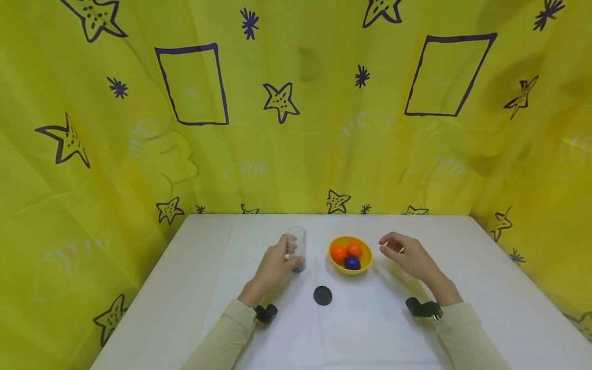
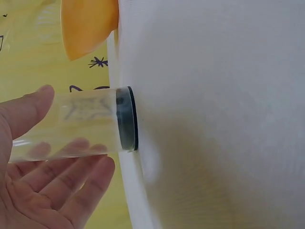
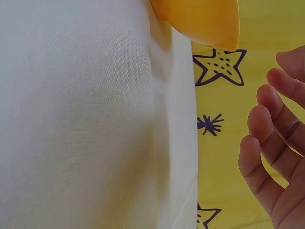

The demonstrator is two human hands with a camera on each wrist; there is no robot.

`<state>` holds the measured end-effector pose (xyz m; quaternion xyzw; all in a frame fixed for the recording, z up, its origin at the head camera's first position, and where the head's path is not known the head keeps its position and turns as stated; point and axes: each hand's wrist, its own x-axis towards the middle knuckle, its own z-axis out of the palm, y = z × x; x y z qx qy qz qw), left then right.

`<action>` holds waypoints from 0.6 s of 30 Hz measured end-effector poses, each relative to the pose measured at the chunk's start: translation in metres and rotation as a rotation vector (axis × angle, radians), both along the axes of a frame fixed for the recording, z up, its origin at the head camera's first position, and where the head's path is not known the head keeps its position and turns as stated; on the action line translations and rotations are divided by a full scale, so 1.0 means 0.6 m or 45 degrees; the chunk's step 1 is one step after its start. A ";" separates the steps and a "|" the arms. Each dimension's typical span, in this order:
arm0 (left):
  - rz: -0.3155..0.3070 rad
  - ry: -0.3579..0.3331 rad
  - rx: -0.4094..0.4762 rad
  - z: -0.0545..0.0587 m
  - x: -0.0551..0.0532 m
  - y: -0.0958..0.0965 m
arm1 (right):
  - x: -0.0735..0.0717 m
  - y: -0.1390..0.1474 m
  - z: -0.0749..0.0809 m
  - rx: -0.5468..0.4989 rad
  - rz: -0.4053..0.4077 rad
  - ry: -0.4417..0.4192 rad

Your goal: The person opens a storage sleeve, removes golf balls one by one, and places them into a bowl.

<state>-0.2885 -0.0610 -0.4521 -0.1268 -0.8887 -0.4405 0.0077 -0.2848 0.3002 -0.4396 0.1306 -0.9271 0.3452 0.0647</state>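
My left hand holds a clear plastic cylindrical container, thumb on one side and fingers round the other. The container stands upright, and its dark base is down at the table in the left wrist view. To its right sits a yellow bowl with two orange balls and one dark blue ball inside. My right hand hovers to the right of the bowl, fingers loosely bent and holding nothing. A round black lid lies flat on the table in front of the bowl.
A white cloth covers the table. Behind it and along both sides hangs a yellow curtain with drawn stars and frames. Black wrist cameras are strapped at both sleeves.
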 end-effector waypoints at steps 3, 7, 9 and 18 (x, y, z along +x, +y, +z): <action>0.013 -0.021 -0.010 -0.001 0.000 0.001 | -0.001 0.000 -0.001 -0.005 0.003 0.000; -0.003 -0.085 -0.074 -0.003 -0.002 -0.006 | -0.002 0.000 -0.002 -0.002 -0.004 -0.008; -0.042 -0.123 -0.137 -0.002 -0.004 -0.014 | -0.002 0.001 -0.002 0.001 -0.011 -0.015; -0.160 -0.131 -0.448 0.023 -0.007 -0.059 | -0.001 0.006 -0.001 0.012 -0.028 -0.014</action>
